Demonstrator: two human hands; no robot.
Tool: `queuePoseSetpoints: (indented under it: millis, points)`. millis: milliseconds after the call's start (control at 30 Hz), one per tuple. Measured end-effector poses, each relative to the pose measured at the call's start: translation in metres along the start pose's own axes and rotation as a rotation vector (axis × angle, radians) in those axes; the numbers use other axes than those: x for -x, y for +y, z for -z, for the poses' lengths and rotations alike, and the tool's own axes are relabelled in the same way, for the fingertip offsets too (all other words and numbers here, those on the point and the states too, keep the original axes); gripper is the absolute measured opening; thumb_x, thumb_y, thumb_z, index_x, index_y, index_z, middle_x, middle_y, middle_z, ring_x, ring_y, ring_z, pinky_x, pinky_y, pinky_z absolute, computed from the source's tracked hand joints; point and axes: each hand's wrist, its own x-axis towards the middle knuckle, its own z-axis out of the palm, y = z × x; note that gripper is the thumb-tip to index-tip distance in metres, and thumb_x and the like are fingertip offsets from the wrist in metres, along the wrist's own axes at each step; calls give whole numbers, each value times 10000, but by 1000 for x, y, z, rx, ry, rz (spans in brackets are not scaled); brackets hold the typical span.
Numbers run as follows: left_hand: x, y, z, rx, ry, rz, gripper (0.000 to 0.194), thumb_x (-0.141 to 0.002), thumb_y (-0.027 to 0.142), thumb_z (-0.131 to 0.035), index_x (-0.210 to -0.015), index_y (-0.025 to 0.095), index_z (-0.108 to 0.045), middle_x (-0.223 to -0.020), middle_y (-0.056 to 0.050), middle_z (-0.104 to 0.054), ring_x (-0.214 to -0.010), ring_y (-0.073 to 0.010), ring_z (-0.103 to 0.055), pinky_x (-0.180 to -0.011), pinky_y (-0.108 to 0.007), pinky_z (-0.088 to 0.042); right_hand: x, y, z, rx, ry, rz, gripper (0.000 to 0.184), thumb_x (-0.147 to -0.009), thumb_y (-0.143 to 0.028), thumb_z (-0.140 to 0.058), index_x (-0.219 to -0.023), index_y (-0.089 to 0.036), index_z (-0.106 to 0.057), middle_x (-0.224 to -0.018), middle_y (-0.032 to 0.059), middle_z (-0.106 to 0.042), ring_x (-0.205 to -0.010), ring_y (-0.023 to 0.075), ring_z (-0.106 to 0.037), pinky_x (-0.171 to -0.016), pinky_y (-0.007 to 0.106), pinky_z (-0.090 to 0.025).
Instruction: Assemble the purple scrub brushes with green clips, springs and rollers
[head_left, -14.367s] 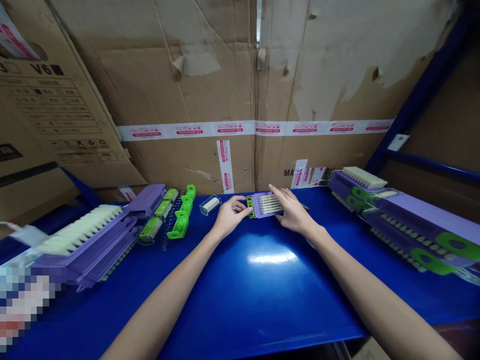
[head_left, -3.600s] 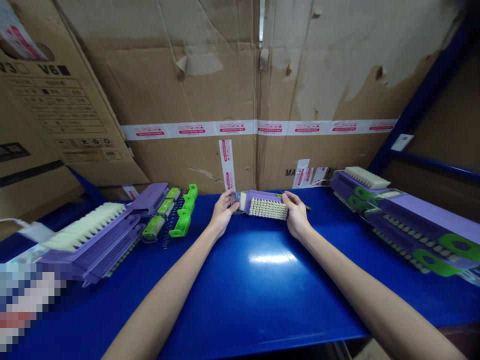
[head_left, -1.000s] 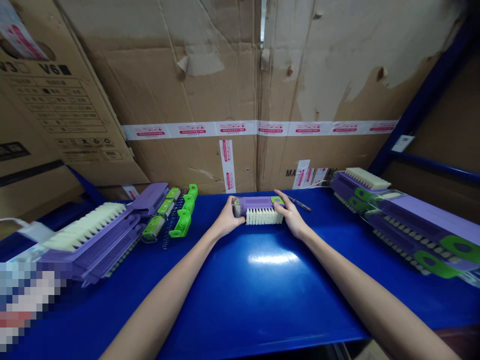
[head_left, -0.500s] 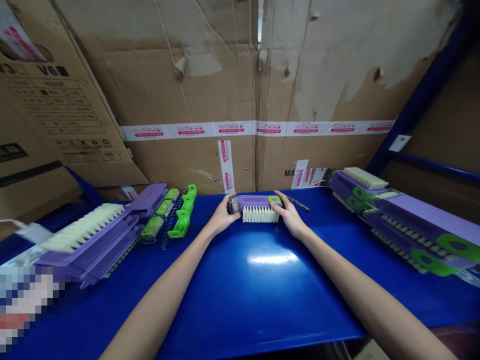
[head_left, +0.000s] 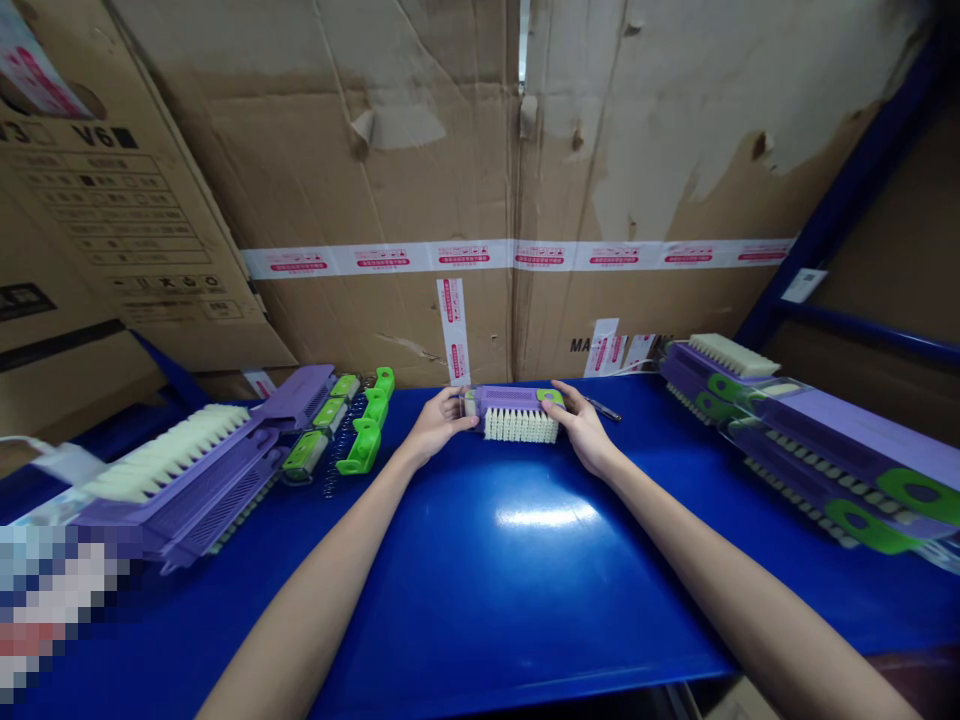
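A purple scrub brush (head_left: pixel 510 399) with cream bristles is held level at the back middle of the blue table, its bristles facing me. My left hand (head_left: pixel 437 424) is closed around the clear end piece on the brush's left, thumb in front and fingers behind. At the other end, my right hand (head_left: pixel 585 425) grips the brush by its green-trimmed part (head_left: pixel 550 397), the thumb pressing on its front. The fingertips behind the brush are partly hidden. Just behind my right hand lies a slim dark tool (head_left: pixel 604 410).
On the left are stacked purple brush parts (head_left: pixel 180 490), green-and-clear pieces (head_left: pixel 306 455), several springs (head_left: pixel 339 440) and bright green holders (head_left: pixel 365 440). Finished-looking brushes (head_left: pixel 832 450) are piled on the right. Cardboard (head_left: pixel 390 200) walls off the back; a blue frame post (head_left: pixel 847 180) stands right.
My left hand has shifted slightly left along the brush, showing more of the clear end piece. The brush and my right hand stay nearly in place.
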Motion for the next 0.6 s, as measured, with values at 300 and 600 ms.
queuePoseSetpoints:
  millis: [300,600]
  points:
    - [-5,-11,-3,-84,237,-100,514,-472,207,-806,-890,163,-511,-839,-20,-625,-819,-170,-621,-825,-399,-511,4,-6,-2,-19,-24,-5,691,-664,-439,-732,-1255,-174,-489,-1131,108,-659,-1093,257,-602,-1012,436,-428]
    - [-6,-9,-7,-89,275,-115,439,-643,411,-737,-969,144,-616,-1024,-102,-668,-974,-217,-624,-953,-412,-440,6,-11,-2,44,32,-15,720,-643,-460,-752,-1255,-185,-491,-1025,101,-698,-1007,273,-648,-944,459,-482]
